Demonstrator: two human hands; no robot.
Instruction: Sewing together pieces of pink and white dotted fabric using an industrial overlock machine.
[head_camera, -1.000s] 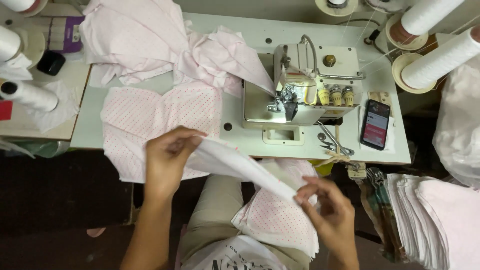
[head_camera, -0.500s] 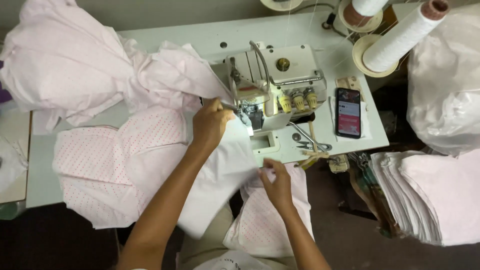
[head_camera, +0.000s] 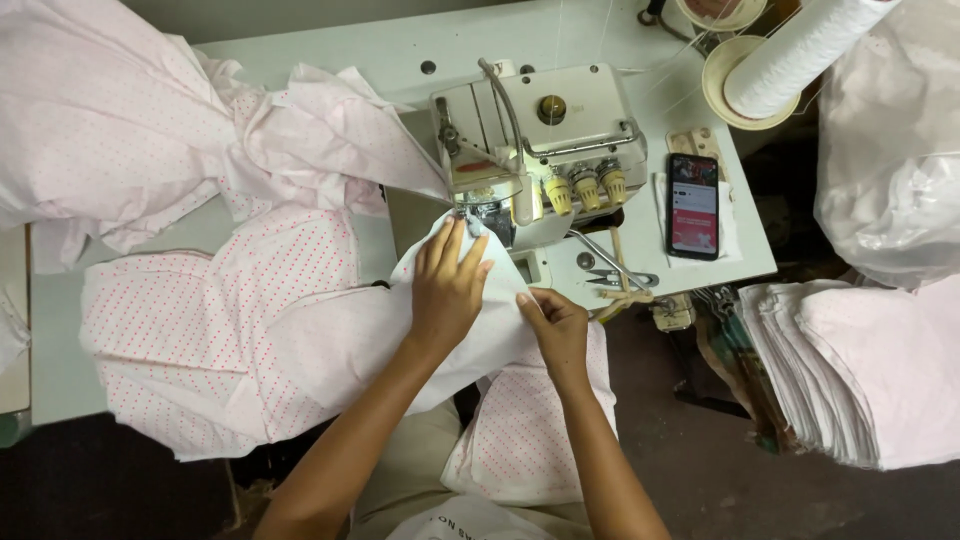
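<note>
One head-worn camera looks steeply down, from close above, on the sewing machine (head_camera: 535, 150) and table (head_camera: 330, 45).
</note>
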